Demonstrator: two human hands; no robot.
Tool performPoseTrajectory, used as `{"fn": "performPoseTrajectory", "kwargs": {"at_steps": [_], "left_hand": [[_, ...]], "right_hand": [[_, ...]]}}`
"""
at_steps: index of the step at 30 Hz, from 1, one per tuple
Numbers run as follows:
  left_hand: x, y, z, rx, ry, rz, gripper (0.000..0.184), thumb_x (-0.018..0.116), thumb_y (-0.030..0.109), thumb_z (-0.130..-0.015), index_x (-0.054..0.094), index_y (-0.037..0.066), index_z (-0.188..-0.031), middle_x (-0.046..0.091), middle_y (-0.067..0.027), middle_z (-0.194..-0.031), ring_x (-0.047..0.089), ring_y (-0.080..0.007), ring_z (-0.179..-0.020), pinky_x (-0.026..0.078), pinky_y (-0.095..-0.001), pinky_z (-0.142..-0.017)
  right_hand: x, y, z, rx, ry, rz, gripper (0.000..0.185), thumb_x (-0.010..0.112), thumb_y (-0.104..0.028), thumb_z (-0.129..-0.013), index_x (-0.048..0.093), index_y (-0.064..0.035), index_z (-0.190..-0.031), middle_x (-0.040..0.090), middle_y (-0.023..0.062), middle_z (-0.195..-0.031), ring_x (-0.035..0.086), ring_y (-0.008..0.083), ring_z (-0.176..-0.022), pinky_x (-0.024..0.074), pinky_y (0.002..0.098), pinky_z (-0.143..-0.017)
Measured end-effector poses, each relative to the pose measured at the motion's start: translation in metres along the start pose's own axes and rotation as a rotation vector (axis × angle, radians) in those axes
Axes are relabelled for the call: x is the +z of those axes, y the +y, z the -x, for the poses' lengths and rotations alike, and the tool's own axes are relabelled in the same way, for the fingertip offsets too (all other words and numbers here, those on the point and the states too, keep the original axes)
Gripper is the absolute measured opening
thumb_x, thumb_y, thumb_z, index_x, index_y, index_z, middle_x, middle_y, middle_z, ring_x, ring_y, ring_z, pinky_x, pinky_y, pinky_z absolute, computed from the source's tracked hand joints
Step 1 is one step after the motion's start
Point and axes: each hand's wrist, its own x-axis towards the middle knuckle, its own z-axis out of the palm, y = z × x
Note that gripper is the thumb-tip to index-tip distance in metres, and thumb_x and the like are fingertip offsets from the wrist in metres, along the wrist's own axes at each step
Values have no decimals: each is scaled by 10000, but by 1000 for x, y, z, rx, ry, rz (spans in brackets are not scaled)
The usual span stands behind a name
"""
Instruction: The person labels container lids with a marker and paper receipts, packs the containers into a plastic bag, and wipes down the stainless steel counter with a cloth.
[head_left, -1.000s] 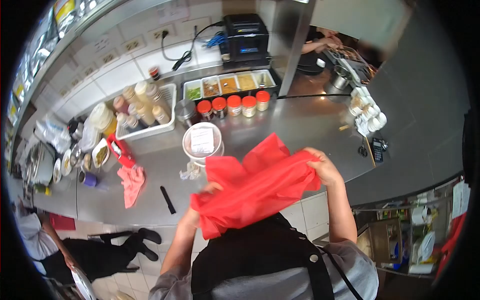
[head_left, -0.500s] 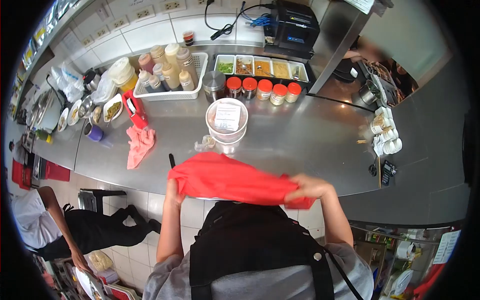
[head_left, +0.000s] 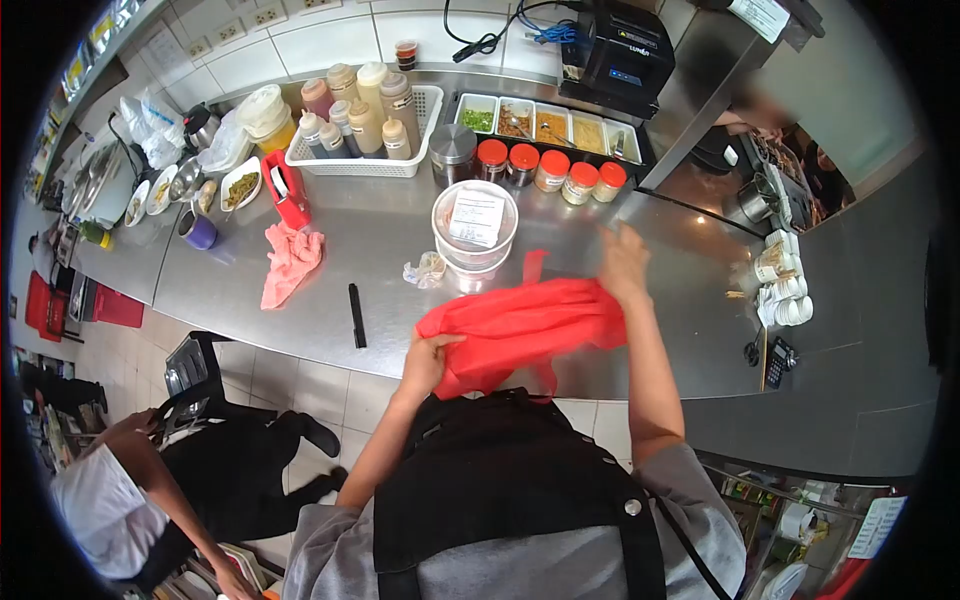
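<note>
From the head cam: pinching a red bag [head_left: 520, 325] with the left hand [head_left: 428, 365], over the near edge of the worktop [head_left: 690, 330], just beside white tubs [head_left: 472, 255]. Can't tell if gripping with the right hand [head_left: 624, 262], kinda blurry at the bag's right end.

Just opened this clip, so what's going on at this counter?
A person stands at a steel counter handling a red bag. The left hand grips its left end. The right hand is at its other end, blurred, so its grip is unclear. The bag looks bunched up near the counter's front edge. Just beyond it stands a round tub with a paper label, and a black pen lies to the left.
</note>
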Motion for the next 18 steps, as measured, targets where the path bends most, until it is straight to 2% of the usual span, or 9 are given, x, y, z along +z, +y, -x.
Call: {"fn": "performPoseTrajectory", "kwargs": {"at_steps": [1, 5, 6, 8, 10, 13, 15, 17, 18], "left_hand": [[2, 11, -2, -3, 0, -2, 647, 458, -132, -767, 564, 110, -1358, 530, -249, -1330, 560, -347, -1210, 449, -400, -1026], [-19, 71, -1, -439, -153, 19, 643, 465, -110, -760, 545, 79, -1370, 510, -316, -1304, 540, -426, -1194, 443, -386, -1028], [-20, 72, 3, -336, -40, -12, 584, 506, -60, -778, 577, 90, -1338, 556, -299, -1247, 607, -393, -1082, 488, -395, -947], [-28, 74, 6, -244, 78, -45, 526, 548, -10, -795, 609, 100, -1306, 602, -282, -1190, 673, -360, -971, 533, -404, -866], [-38, 74, 0, -681, -19, 312, 455, 572, -51, -796, 658, 47, -1232, 708, -191, -1047, 677, -188, -908, 527, -302, -839], [-33, 78, 2, -512, 231, 312, 363, 627, -25, -781, 708, 23, -1132, 744, -114, -904, 634, -83, -836, 520, -258, -791], [-41, 80, 3, -703, 14, 284, 543, 634, -51, -725, 612, -22, -1267, 712, -176, -1074, 657, -168, -972, 502, -286, -878], [-39, 78, 7, -347, 61, 118, 769, 621, -76, -690, 403, -68, -1427, 618, -245, -1248, 600, -274, -1166, 453, -331, -984], [-40, 78, 8, -355, 61, 122, 769, 621, -76, -690, 403, -68, -1427, 618, -245, -1248, 600, -274, -1166, 453, -331, -984]], "right_hand": [[10, -21, -11, -231, 184, 258, 465, 598, -70, -827, 554, -43, -1290, 592, 231, -1262, 604, 413, -1094, 450, 436, -1005], [103, -45, -76, 374, -549, -367, 445, 537, -143, -912, 501, -4, -1332, 486, 210, -1392, 602, 391, -1106, 576, 421, -805], [111, -55, -73, 371, -551, -368, 445, 537, -143, -912, 501, -4, -1332, 486, 210, -1392, 602, 391, -1106, 576, 421, -805], [123, -72, -61, 593, -494, -959, 458, 492, -184, -968, 437, -13, -1389, 512, 189, -1357, 607, 329, -1109, 614, 390, -722], [123, -68, -63, 517, -517, -925, 465, 473, -187, -983, 406, -11, -1408, 504, 184, -1359, 601, 314, -1115, 619, 385, -732], [125, -58, -63, 423, -561, -893, 475, 454, -170, -997, 363, 3, -1429, 480, 190, -1372, 591, 299, -1124, 625, 383, -741], [135, -47, -69, 391, -587, -892, 477, 455, -150, -995, 351, 15, -1430, 464, 201, -1383, 587, 299, -1126, 626, 386, -741], [154, -26, -70, 362, -387, -826, 518, 478, -244, -1016, 331, 23, -1435, 542, 209, -1291, 684, 261, -905, 618, 336, -706], [144, -26, -67, 366, -395, -823, 518, 478, -244, -1016, 331, 23, -1435, 542, 209, -1291, 684, 261, -905, 618, 336, -706]]}}
